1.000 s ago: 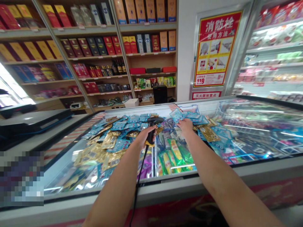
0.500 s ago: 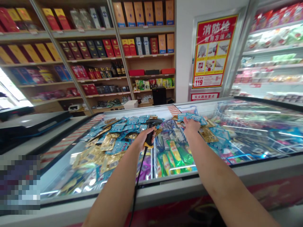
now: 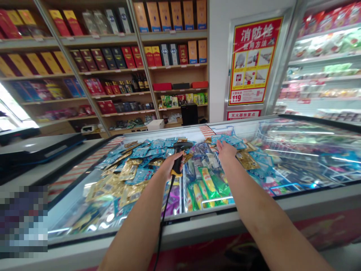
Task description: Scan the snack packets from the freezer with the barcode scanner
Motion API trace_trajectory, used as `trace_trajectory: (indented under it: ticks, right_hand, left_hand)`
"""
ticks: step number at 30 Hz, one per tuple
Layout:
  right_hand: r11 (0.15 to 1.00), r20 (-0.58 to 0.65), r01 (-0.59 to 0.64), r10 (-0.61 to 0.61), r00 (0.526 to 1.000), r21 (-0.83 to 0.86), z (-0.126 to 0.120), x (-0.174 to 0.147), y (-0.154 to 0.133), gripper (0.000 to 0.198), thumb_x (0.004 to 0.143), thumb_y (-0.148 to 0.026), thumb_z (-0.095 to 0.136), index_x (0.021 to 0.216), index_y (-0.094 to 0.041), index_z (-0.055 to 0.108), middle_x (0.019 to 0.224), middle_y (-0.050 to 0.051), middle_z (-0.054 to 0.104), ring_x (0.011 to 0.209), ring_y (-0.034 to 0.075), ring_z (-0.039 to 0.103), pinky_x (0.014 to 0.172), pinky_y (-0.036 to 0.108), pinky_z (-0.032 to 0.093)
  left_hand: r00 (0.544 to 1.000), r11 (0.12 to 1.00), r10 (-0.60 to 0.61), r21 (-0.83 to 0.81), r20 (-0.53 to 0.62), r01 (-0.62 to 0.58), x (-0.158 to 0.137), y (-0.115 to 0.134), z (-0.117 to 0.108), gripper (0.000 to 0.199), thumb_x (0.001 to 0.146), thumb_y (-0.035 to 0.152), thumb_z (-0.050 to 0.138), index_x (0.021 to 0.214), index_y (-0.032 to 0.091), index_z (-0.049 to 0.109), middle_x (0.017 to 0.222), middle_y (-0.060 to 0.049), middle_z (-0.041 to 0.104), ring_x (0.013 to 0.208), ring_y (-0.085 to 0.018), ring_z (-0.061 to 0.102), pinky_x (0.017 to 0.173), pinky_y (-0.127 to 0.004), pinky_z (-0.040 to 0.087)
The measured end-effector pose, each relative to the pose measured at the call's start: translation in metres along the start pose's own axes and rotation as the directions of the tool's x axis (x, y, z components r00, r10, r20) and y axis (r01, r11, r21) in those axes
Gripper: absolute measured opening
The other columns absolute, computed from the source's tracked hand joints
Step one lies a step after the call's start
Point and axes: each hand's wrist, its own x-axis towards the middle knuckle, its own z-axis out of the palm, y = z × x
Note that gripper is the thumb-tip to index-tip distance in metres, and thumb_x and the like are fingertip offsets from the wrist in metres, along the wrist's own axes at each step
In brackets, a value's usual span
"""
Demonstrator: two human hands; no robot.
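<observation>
My left hand (image 3: 171, 164) grips the scanner (image 3: 177, 162), its cord (image 3: 160, 241) hanging down over the freezer (image 3: 324, 201). My right hand (image 3: 227, 151) is at the blue packets (image 3: 233, 140), gold packets (image 3: 247, 161) just beside. Green-and-yellow bags (image 3: 208, 182) lie between my arms (image 3: 142, 218).

In front of you, a chest freezer (image 3: 197, 230) carries a heap of blue sachets (image 3: 141, 151) and gold sachets (image 3: 129, 170) to your left, green-and-yellow packs (image 3: 208, 181) in the middle, and more blue and gold sachets to your right.
</observation>
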Motion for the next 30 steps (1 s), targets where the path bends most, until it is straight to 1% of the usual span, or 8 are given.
trace_trajectory:
  ticks: [4,9,15,18,20,22,26,30]
  right_hand:
    - [0.976,-0.171,-0.186,0.203,0.964,0.110,0.007,-0.003,-0.005,0.016,0.076,-0.007,0.036,0.072,-0.021,0.045,0.080,0.003,0.057,0.071,0.010,0.064,0.066,0.025,0.056]
    - [0.987,-0.210,-0.158,0.160,0.965,0.026,0.016,-0.005,-0.010,0.015,0.075,-0.006,0.042,0.072,-0.021,0.042,0.075,0.000,0.056,0.066,0.009,0.062,0.064,0.023,0.055]
    - [0.963,-0.062,-0.159,0.149,0.987,-0.216,0.028,-0.026,-0.004,0.008,0.076,-0.016,0.049,0.082,-0.021,0.049,0.071,-0.002,0.062,0.052,0.009,0.057,0.056,0.024,0.051]
    - [0.812,0.175,-0.007,0.134,0.975,-0.583,0.033,-0.044,0.003,0.013,0.075,-0.018,0.052,0.086,-0.019,0.057,0.077,0.001,0.066,0.057,0.012,0.060,0.063,0.028,0.051]
    - [0.599,0.415,0.288,0.082,0.906,-0.747,0.035,-0.056,0.009,0.017,0.077,-0.019,0.052,0.091,-0.018,0.062,0.087,0.004,0.068,0.074,0.016,0.063,0.075,0.031,0.049]
    - [0.363,0.648,0.581,0.090,0.756,-0.728,0.037,-0.066,0.014,0.025,0.081,-0.019,0.049,0.101,-0.018,0.064,0.102,0.007,0.067,0.096,0.019,0.060,0.089,0.033,0.043]
    - [0.112,0.810,0.824,0.294,0.507,-0.556,0.039,-0.083,0.024,0.038,0.088,-0.023,0.042,0.123,-0.018,0.055,0.126,0.010,0.057,0.119,0.022,0.047,0.100,0.035,0.033]
    - [-0.004,0.765,0.856,0.447,0.463,-0.516,0.039,-0.088,0.029,0.041,0.091,-0.027,0.038,0.131,-0.028,0.046,0.133,0.005,0.052,0.129,0.024,0.038,0.101,0.042,0.031]
  left_hand:
    - [1.000,1.000,-0.001,0.006,0.000,0.001,0.000,0.000,0.000,0.026,0.072,0.039,0.066,0.080,0.015,0.057,0.054,0.000,0.053,0.039,-0.010,0.047,0.036,-0.020,0.037]
    - [1.000,1.000,-0.015,-0.007,0.004,0.015,0.000,0.001,0.000,0.026,0.072,0.039,0.065,0.078,0.015,0.056,0.054,0.000,0.053,0.039,-0.009,0.047,0.036,-0.020,0.037]
    - [1.000,0.999,0.001,-0.051,-0.006,-0.001,-0.001,0.004,-0.003,0.025,0.073,0.037,0.065,0.077,0.015,0.055,0.056,0.000,0.054,0.039,-0.008,0.047,0.035,-0.019,0.036]
    - [1.000,0.994,0.012,-0.112,-0.011,-0.013,0.000,0.006,-0.008,0.023,0.073,0.034,0.065,0.077,0.014,0.055,0.059,0.000,0.054,0.040,-0.007,0.047,0.036,-0.018,0.037]
    - [0.999,0.986,0.033,-0.162,-0.014,-0.035,0.000,0.008,-0.011,0.022,0.073,0.033,0.066,0.079,0.015,0.055,0.062,0.001,0.055,0.042,-0.006,0.048,0.036,-0.017,0.039]
    - [0.999,0.978,0.049,-0.203,-0.005,-0.049,0.000,0.010,-0.014,0.020,0.074,0.031,0.065,0.081,0.015,0.056,0.063,0.002,0.055,0.043,-0.006,0.049,0.037,-0.016,0.040]
    - [0.999,0.969,0.045,-0.245,0.023,-0.038,-0.001,0.012,-0.017,0.018,0.077,0.031,0.062,0.079,0.014,0.057,0.061,0.002,0.053,0.042,-0.005,0.047,0.037,-0.016,0.040]
    - [0.998,0.967,0.056,-0.250,0.029,-0.047,-0.001,0.013,-0.017,0.017,0.077,0.029,0.062,0.082,0.013,0.058,0.062,0.002,0.054,0.043,-0.005,0.048,0.037,-0.015,0.042]
